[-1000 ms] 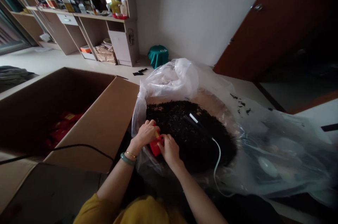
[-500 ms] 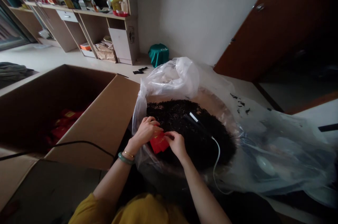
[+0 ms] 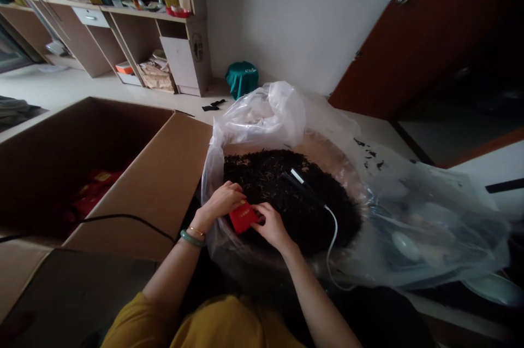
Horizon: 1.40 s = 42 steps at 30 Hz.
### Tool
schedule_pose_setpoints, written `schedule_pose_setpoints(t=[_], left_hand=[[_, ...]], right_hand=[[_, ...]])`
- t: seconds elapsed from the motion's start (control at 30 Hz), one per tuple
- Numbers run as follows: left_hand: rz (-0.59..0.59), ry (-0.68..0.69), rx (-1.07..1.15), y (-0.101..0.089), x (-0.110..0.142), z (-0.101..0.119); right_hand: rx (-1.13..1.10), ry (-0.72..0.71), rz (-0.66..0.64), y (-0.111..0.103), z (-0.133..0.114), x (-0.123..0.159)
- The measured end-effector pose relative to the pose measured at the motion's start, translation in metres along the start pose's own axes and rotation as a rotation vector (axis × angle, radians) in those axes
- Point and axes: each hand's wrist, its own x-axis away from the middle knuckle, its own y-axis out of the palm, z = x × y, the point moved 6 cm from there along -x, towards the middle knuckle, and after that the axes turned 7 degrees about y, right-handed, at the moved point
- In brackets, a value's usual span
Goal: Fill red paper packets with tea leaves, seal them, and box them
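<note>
A small red packet [image 3: 243, 218] with gold print is held between my two hands, above the near left edge of a heap of dark dried leaves [image 3: 266, 170]. My left hand [image 3: 224, 199] is closed on the packet's upper left part, its fingertips partly hidden. Along the right edge, my right hand [image 3: 273, 226] pinches the packet between thumb and fingers. The leaves lie in a wide container lined with a clear plastic bag [image 3: 282, 105]. On the heap rests a slim black device [image 3: 305, 187] with a white strip and a white cord [image 3: 334, 228].
An open cardboard box [image 3: 151, 189] stands on the left with several red packets [image 3: 96, 187] inside and a black cable [image 3: 126, 218] across its flap. Beyond are a green-covered bin [image 3: 242, 79], shelving [image 3: 180, 61] and a brown door [image 3: 388, 36]. Loose plastic sheeting [image 3: 434, 239] spreads to the right.
The red packet has turned so more of its printed front shows. My right hand has slid slightly down its right edge, while my left hand stays at the top. The whole view has shifted slightly.
</note>
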Motion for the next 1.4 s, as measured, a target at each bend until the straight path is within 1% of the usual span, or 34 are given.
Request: schedule_pose_setpoints(t=[0.13,0.2,0.3,0.43,0.63,0.77,0.9,1.03,1.13,1.3,1.37,1.4], left_hand=[[-0.015,0.026,-0.026,0.003,-0.004,-0.001],[-0.023,0.055,-0.030,0.004,-0.005,-0.001],[-0.030,0.088,-0.018,0.004,-0.005,0.000],[-0.008,0.060,-0.014,0.003,-0.004,-0.001],[0.005,0.050,-0.002,0.008,-0.003,-0.003],[0.017,0.039,0.007,0.007,-0.002,-0.004],[0.004,0.035,0.024,0.005,-0.003,-0.003],[0.021,0.030,0.042,0.004,-0.003,-0.002],[0.027,0.010,0.058,0.005,-0.003,-0.003],[0.035,0.004,0.102,0.004,-0.002,-0.002],[0.060,0.021,0.157,-0.001,-0.002,0.002],[0.086,0.019,0.194,-0.005,-0.002,0.004]], right_hand=[[0.189,-0.175,-0.101,0.000,-0.013,0.002],[0.233,-0.241,-0.161,0.002,-0.016,0.000],[0.221,-0.256,-0.210,0.003,-0.016,-0.009],[0.244,-0.236,-0.246,0.004,-0.015,-0.019],[0.354,-0.311,-0.314,0.010,-0.024,-0.013],[0.363,-0.319,-0.319,0.010,-0.026,-0.012],[0.401,-0.340,-0.296,0.012,-0.026,-0.014],[0.524,-0.411,-0.274,0.015,-0.035,-0.011],[0.555,-0.467,-0.268,0.016,-0.044,-0.007],[0.444,-0.491,-0.262,0.015,-0.041,-0.008],[0.394,-0.487,-0.223,0.012,-0.038,-0.009],[0.374,-0.477,-0.175,0.008,-0.037,-0.010]])
